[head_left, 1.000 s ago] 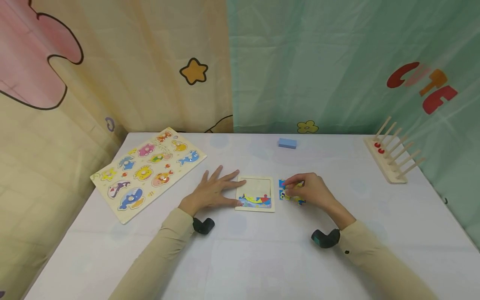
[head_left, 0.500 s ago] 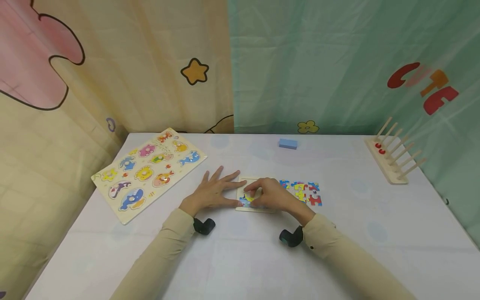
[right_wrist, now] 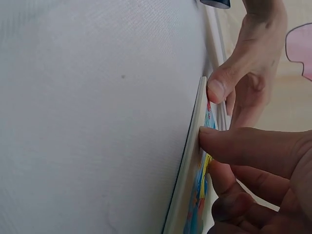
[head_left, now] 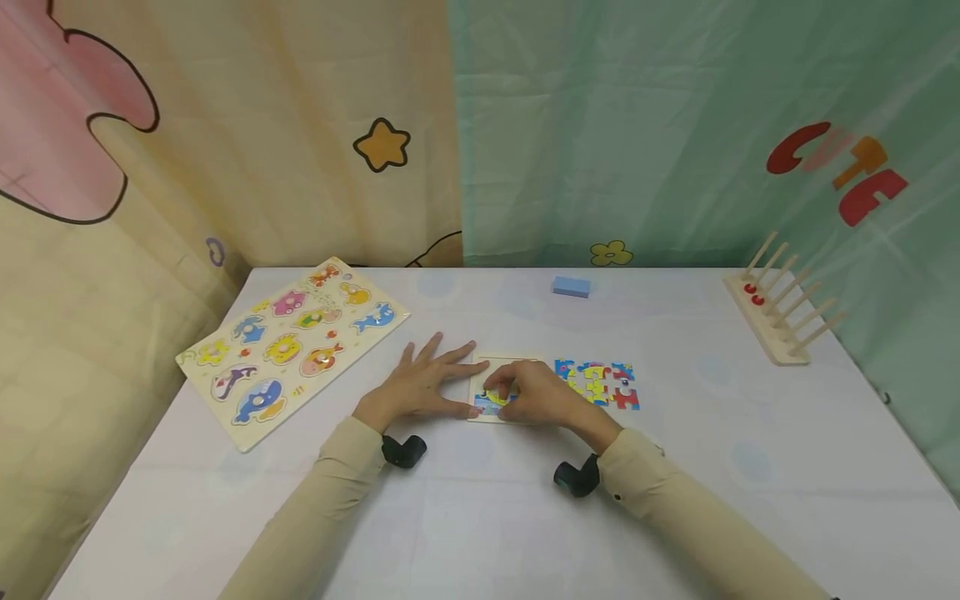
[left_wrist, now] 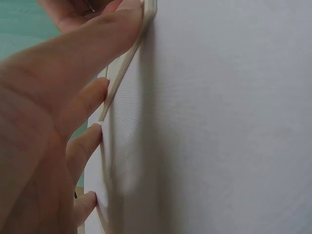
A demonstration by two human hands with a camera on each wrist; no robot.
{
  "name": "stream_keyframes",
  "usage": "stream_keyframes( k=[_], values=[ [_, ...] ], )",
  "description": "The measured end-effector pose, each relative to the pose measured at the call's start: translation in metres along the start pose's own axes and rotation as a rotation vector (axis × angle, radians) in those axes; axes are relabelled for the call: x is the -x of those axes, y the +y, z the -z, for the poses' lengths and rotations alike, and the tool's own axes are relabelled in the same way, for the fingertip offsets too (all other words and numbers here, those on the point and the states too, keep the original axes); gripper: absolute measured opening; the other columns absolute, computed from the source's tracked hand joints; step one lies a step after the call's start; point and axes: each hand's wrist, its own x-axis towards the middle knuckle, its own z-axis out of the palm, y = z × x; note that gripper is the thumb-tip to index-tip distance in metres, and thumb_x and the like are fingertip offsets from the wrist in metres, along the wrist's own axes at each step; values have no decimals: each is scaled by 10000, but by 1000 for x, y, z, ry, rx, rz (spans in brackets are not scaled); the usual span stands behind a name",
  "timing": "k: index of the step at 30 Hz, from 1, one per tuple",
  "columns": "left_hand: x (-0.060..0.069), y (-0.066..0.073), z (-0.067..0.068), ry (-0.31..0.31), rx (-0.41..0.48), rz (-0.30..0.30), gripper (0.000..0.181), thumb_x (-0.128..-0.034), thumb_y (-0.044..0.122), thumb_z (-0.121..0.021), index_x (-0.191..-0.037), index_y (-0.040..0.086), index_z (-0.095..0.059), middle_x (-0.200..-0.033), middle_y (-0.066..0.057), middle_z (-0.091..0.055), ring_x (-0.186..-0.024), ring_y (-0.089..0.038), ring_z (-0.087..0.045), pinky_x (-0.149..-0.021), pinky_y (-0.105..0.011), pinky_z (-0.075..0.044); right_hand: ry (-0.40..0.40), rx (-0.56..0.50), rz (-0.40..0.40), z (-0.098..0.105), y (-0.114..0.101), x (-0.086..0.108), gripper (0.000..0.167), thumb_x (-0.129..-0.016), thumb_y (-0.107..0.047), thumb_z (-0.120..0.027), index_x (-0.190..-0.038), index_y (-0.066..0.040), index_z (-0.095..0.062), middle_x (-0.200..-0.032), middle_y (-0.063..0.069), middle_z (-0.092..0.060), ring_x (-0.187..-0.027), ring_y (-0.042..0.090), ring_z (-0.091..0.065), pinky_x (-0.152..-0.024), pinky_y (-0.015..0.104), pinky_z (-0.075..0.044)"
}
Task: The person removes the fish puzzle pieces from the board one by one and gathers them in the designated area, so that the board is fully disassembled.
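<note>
A shallow wooden puzzle tray [head_left: 477,381] lies flat at mid-table, with colourful pieces along its near side. My left hand [head_left: 423,386] spreads its fingers at the tray's left, thumb and index finger touching its edge. Over the tray, my right hand [head_left: 546,395] has curled fingers and pinches a puzzle piece [right_wrist: 204,176], mostly hidden by the fingers. Its thumb [right_wrist: 229,141] touches the tray's near rim in the right wrist view. Loose jigsaw pieces [head_left: 597,390] in blue, yellow and red lie just right of the tray, partly behind the right hand.
A large knobbed sea-animal board [head_left: 300,346] lies at the left. A blue block [head_left: 572,287] sits near the back edge. At the far right stands a wooden peg rack [head_left: 772,321] with upright rods and red beads. Curtains [head_left: 600,125] hang behind the table.
My right hand moved left from the loose pieces to the tray, where it has stayed over the last half second. The left hand has kept its place at the tray's edge.
</note>
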Motion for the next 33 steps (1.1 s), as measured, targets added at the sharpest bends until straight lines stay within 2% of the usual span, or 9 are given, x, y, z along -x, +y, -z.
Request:
stream_keyframes(
  k=[8,13,18,23,26,33],
  values=[
    [-1,0,0,-8,-1,4,753,-809,634,-687,-1477,400,-430,-1635,108,-148,-1495,-362,64,-1128,-656,73,2,-1,4,0,-1,1,364,-775,-1,-784,-1122,-63,-696,-844,-2,-630,-768,148,-536,-688,268,-470],
    [-1,0,0,-3,-7,1,759,-801,624,-703,-1474,393,-439,-1633,109,-156,-1494,-369,57,-1124,-668,62,12,-29,-20,-2,-2,1,384,-776,6,-791,-1113,-115,-653,-858,-6,-629,-793,159,-549,-703,273,-483],
    [-1,0,0,-5,-4,4,773,-790,617,-720,-1473,389,-440,-1633,103,-159,-1495,-368,59,-1123,-670,62,15,-40,-9,-2,-3,1,397,-772,17,-792,-1100,-132,-626,-866,-3,-639,-799,165,-560,-711,284,-496],
    [-2,-1,0,-6,-15,2,775,-790,631,-710,-1475,395,-435,-1633,105,-159,-1495,-371,53,-1121,-677,55,43,-64,33,-1,-2,2,293,-813,-38,-780,-1054,-135,-646,-880,-1,-661,-795,150,-584,-718,295,-496],
    [-2,-1,-1,-2,-20,2,786,-780,650,-705,-1474,403,-433,-1632,111,-160,-1495,-372,50,-1120,-679,51,56,-123,60,0,0,1,191,-849,-65,-755,-1006,-133,-670,-892,-5,-692,-802,128,-620,-731,285,-495],
    [-3,-1,-1,-4,-25,8,807,-766,665,-708,-1477,406,-427,-1633,126,-141,-1496,-362,58,-1122,-675,54,42,-248,64,1,3,-1,103,-866,-51,-733,-951,-108,-714,-819,10,-727,-615,147,-612,-536,254,-490]
  ],
)
